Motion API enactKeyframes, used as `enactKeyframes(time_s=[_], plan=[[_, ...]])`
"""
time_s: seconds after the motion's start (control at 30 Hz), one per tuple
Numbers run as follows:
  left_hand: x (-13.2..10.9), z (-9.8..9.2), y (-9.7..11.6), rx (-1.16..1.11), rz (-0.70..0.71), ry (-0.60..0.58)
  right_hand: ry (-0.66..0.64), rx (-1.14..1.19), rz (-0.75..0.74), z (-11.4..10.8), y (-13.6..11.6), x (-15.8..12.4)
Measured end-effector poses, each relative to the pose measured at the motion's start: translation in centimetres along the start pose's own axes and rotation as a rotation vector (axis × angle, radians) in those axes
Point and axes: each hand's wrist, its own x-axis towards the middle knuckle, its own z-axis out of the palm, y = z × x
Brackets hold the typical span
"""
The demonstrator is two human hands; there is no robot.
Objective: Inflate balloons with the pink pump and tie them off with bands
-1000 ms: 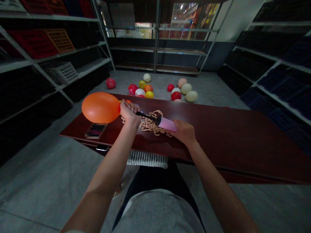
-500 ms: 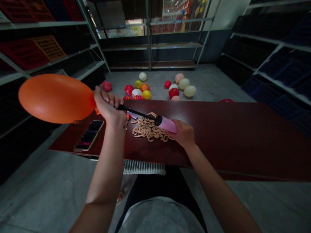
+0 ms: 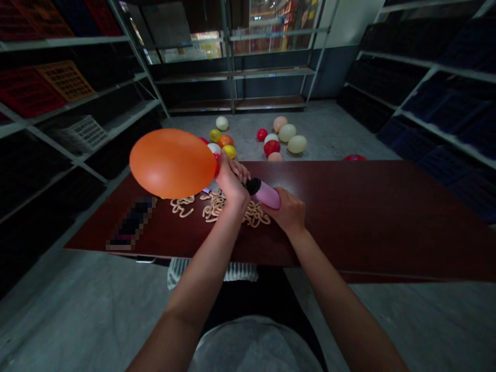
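An inflated orange balloon (image 3: 172, 163) points to the left over the table. My left hand (image 3: 234, 181) is closed around its neck and the black end of a balloon pump. That pump's pink barrel (image 3: 268, 195) is gripped by my right hand (image 3: 289, 209), with the black collar close against my left fingers. Hardly any of the rod shows between the hands. Beneath them lies a loose pile of tan, worm-like curled strips (image 3: 213, 207), partly covered by my left forearm and hand. A small purple piece (image 3: 206, 190) lies beside the pile.
A phone (image 3: 134, 222), blurred out, lies on the left of the dark red table (image 3: 372, 217). Several balloons (image 3: 287, 133) rest on the floor beyond it. Shelving with crates (image 3: 65, 80) stands left, dark bins (image 3: 434, 111) right, and a metal rack (image 3: 232, 75) at the back.
My left hand has moved right towards my right hand, carrying the orange balloon along. The pump's black rod, long and exposed before, has slid into the barrel. The view has shifted slightly.
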Motion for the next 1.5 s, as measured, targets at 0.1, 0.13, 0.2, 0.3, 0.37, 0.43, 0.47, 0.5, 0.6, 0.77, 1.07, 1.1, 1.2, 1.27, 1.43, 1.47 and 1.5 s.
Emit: enactKeyframes(time_s=[0.1, 0.13, 0.2, 0.3, 0.37, 0.43, 0.47, 0.5, 0.6, 0.77, 1.07, 1.1, 1.2, 1.27, 1.43, 1.47, 1.5], plan=[[0.3, -1.0, 0.1, -0.019, -0.053, 0.057, -0.020, -0.030, -0.033, 0.0, -0.1, -0.1], [0.5, -1.4, 0.5, -0.020, -0.079, 0.083, -0.033, -0.043, -0.048, -0.1, -0.2, -0.1], [0.9, -2.5, 1.4, -0.016, -0.143, 0.125, -0.068, -0.076, -0.081, -0.1, -0.7, -0.1], [1.5, -4.2, 3.0, -0.017, -0.211, 0.158, -0.129, -0.113, -0.136, -0.2, -1.5, -0.2], [1.8, -5.3, 4.2, -0.025, -0.227, 0.183, -0.161, -0.122, -0.167, -0.2, -1.9, -0.2], [2.3, -6.1, 5.5, -0.034, -0.226, 0.214, -0.176, -0.128, -0.194, -0.2, -2.1, -0.3], [2.6, -6.5, 6.3, -0.038, -0.221, 0.229, -0.178, -0.130, -0.207, -0.2, -2.1, -0.3], [2.9, -6.8, 7.0, -0.042, -0.213, 0.240, -0.179, -0.131, -0.220, -0.3, -2.1, -0.3], [3.8, -7.7, 9.6, -0.053, -0.197, 0.258, -0.195, -0.121, -0.246, -0.6, -2.3, -0.2], [5.5, -8.1, 14.0, -0.011, -0.179, 0.230, -0.215, -0.083, -0.245, -1.2, -2.7, 0.0], [5.2, -3.1, 13.8, 0.102, 0.054, 0.069, -0.119, 0.048, -0.139, -0.7, -1.6, -0.1], [4.9, -2.3, 13.1, 0.104, 0.079, 0.070, -0.105, 0.051, -0.118, -0.7, -1.3, -0.1], [4.2, -0.3, 10.5, 0.108, 0.098, 0.059, -0.069, 0.057, -0.077, -0.5, -0.7, 0.0], [3.8, 0.7, 8.5, 0.099, 0.090, 0.032, -0.055, 0.061, -0.054, -0.4, -0.6, 0.0], [1.8, 1.5, 3.0, 0.109, 0.020, -0.031, -0.037, 0.057, 0.026, -0.2, -0.5, 0.1], [1.4, 1.4, 2.0, 0.106, -0.012, -0.045, -0.034, 0.049, 0.038, -0.2, -0.5, 0.1], [1.1, 1.2, 1.3, 0.106, -0.043, -0.046, -0.032, 0.039, 0.048, -0.1, -0.4, 0.1]])
